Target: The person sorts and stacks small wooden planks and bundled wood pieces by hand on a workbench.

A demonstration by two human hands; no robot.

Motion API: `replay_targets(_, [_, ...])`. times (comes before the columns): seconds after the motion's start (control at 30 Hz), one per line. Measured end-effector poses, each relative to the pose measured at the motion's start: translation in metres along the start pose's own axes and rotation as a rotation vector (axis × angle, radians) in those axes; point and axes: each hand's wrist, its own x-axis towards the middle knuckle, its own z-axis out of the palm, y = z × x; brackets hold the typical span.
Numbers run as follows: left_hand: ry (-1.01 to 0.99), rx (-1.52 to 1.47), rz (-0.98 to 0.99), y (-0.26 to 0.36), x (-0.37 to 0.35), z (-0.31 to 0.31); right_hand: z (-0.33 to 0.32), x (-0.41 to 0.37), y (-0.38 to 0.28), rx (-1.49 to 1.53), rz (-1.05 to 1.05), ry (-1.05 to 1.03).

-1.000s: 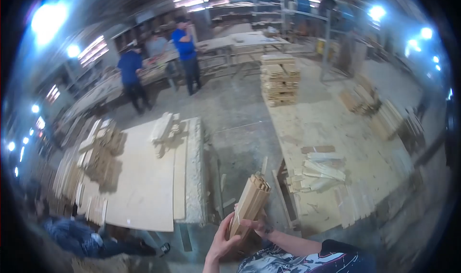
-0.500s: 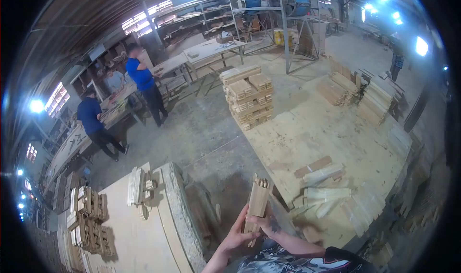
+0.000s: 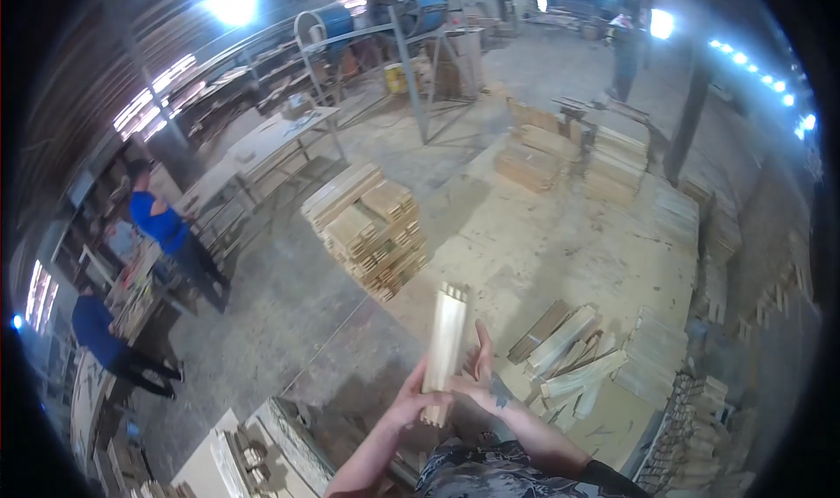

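Observation:
A bundle of thin wooden slats (image 3: 444, 341) stands almost upright in front of me, held at its lower end between both hands. My left hand (image 3: 405, 403) grips the bundle's bottom from the left. My right hand (image 3: 477, 379) presses against its right side with the fingers stretched upward along the wood. Just to the right, on a big plywood platform (image 3: 542, 244), lies a loose heap of short boards (image 3: 569, 347).
A tall stack of boards (image 3: 370, 226) stands on the platform's near-left corner, with more stacks (image 3: 618, 159) farther back. Two people in blue shirts (image 3: 163, 233) work at benches on the left. A blue drum machine (image 3: 411, 8) stands at the back. Another wood-laden table (image 3: 254, 459) is at lower left.
My view has swung to the right, so the left table has slid almost out of sight. The slat bundle stayed in both hands and now stands more upright.

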Motion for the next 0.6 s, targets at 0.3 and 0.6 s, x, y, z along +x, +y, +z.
replay_targets(0.3, [0.040,0.550,0.341,0.243,0.123,-0.096,-0.009,0.010,0.012,-0.004,-0.072,0.290])
replay_targets(0.6, [0.243,1.682,0.236,0.231,0.261,-0.191,-0.013,-0.062,0.014,-0.087,-0.053,0.688])
